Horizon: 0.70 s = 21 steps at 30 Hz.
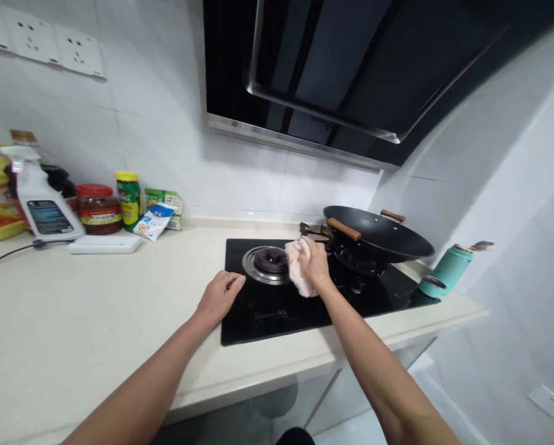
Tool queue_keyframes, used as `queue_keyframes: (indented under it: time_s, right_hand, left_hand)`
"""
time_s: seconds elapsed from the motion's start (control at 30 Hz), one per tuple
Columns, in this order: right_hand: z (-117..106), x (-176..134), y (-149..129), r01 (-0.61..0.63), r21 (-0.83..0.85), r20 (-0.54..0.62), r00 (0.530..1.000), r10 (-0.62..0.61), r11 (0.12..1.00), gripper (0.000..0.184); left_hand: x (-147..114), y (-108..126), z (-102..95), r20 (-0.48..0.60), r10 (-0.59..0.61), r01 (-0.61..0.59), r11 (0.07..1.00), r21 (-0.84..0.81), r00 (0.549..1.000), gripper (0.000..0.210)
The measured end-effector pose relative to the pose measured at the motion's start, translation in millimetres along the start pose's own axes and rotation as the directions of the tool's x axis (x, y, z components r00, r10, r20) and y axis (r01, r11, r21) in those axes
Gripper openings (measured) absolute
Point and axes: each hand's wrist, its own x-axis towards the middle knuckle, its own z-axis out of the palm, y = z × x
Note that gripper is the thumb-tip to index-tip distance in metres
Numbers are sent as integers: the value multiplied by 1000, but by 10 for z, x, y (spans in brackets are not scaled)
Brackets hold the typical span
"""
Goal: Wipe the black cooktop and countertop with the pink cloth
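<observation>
A pale, crumpled cloth [297, 275] is gripped in my right hand [316, 262], over the middle of the black gas stove [258, 324]. The cloth covers the right edge of the left burner [266, 264] and its metal ring. Loosely curled, my left hand [220, 293] rests at the stove's left edge, partly on the countertop, with nothing visible in its fingers. To the right of the cloth, a black wok [381, 238] with wooden handles sits on the right burner.
A turquoise container [453, 269] and a small turquoise cup [432, 286] stand right of the wok. Along the wall at left are a spray bottle [45, 198], a red-lidded jar [99, 210], a yellow-capped bottle [129, 201] and packets [155, 220]. A range hood [304, 68] hangs overhead.
</observation>
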Motion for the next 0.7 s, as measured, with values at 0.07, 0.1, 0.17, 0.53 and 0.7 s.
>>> queue_keyframes:
  time_s: [0.07,0.1,0.17,0.53,0.7]
  right_hand:
    - [25,208,108,-206,-188,67,973,222,960,53]
    - [59,254,144,-250,-247,96,955,280,936,52]
    - [154,244,183,-247,-303,139,944,299,921,49]
    - [220,-239,325,208,-427,437,900,-1,880,48]
    - [378,184,342,49,-468,294,950,103,882,37]
  left_hand:
    - [2,31,-14,-30,-51,49,997,-57,998,36]
    - [9,39,-24,-55,-87,81,991,-103,995,34]
    - [31,38,-49,-108,-160,136,970,-201,981,32]
    - [10,18,-72,-127,-370,272,839,-471,920,48]
    - [-61,41,-59,-136,-344,249,853,-460,929,43]
